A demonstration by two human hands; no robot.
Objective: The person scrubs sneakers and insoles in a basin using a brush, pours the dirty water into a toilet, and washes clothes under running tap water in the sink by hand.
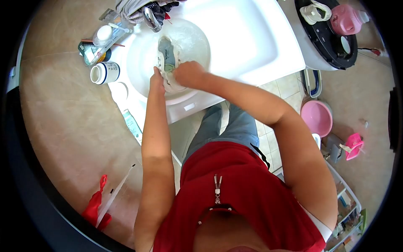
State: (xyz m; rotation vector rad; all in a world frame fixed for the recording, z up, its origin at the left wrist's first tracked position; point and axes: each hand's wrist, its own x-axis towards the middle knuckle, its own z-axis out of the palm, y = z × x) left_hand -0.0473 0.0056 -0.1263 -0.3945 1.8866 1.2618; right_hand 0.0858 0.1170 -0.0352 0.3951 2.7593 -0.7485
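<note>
A light-coloured shoe (178,52) with a grey insole lies in a round white basin (136,69) that holds water. My left hand (157,80) grips the shoe's near left edge, thumb pointing up along its side. On the other side, my right hand (189,74) is curled into a fist against the shoe's near right part. What sits inside that fist is hidden. A small greenish patch (169,67) shows at the heel end of the insole, between my hands.
A metal faucet (151,19) overhangs the basin, with bunched cloth (130,9) behind it. An open white jar (105,73) and a tube (132,124) lie along the left edge. At right are a pink jug (346,19), a white shoe (315,12) and a pink tub (316,118).
</note>
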